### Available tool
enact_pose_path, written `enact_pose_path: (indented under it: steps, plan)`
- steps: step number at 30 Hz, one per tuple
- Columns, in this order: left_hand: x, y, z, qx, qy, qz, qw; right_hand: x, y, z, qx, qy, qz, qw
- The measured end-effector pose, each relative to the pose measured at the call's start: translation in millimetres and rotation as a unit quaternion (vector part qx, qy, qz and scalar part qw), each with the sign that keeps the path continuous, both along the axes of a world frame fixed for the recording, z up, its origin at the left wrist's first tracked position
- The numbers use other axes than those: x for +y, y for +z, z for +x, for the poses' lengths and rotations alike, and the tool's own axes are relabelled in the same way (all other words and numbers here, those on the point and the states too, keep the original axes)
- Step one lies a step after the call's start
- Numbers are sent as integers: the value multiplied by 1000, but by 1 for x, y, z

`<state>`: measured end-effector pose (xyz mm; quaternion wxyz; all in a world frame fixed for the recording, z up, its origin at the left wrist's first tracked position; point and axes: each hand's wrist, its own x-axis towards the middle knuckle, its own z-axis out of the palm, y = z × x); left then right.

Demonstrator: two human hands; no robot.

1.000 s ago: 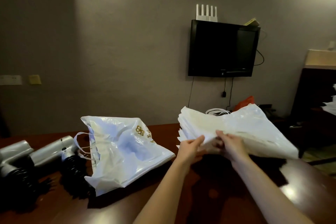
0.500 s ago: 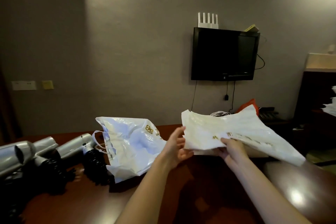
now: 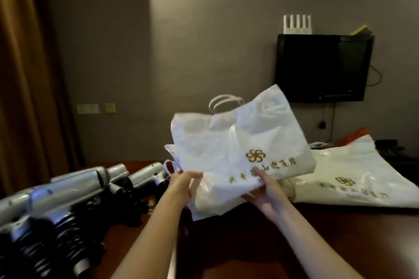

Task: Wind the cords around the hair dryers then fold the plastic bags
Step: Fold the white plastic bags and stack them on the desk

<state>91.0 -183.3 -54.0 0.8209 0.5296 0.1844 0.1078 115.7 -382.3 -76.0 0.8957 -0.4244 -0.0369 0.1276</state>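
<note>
**Bag held up over worktop, both hands on its lower edge**

The person holds one white plastic bag up above the dark wooden worktop. The bag is crumpled and slightly blurred, its loop handles pointing up and its gold flower logo and line of gold print facing the camera.

Left hand: fingers curled round the bag's lower left edge, gripping it. A second bit of white plastic shows just behind this corner; I cannot tell whether it belongs to the same bag.

Right hand: under the bag's lower right part, fingers bent up against the plastic with the film pinched between them and the thumb, near the printed line.

A stack of flat bags lies on the worktop to the right, just beside the held bag and partly behind it, the same gold logo face up on the top one.

Silver hair dryers lie in a row at the left of the worktop, barrels pointing up and right. Black coiled cords are bunched around their handles.

On the grey wall behind, a dark TV hangs at the right, with a white router on top. A brown curtain hangs at far left.
</note>
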Motion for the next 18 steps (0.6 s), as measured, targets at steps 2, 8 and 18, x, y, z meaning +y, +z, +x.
enact_pose_path:
  steps: [2, 8, 18]
  plan:
    - [11, -22, -5, 29, -7, 8, 1000, 8, -19, 6, 41, -43, 26, 998]
    - [34, -37, -15, 35, -59, -36, 997, 17, -50, 19, 108, -78, -36, 990]
    - [53, -28, 19, -50, 42, -90, 994, 2, 22, 43, -18, -11, -81, 996]
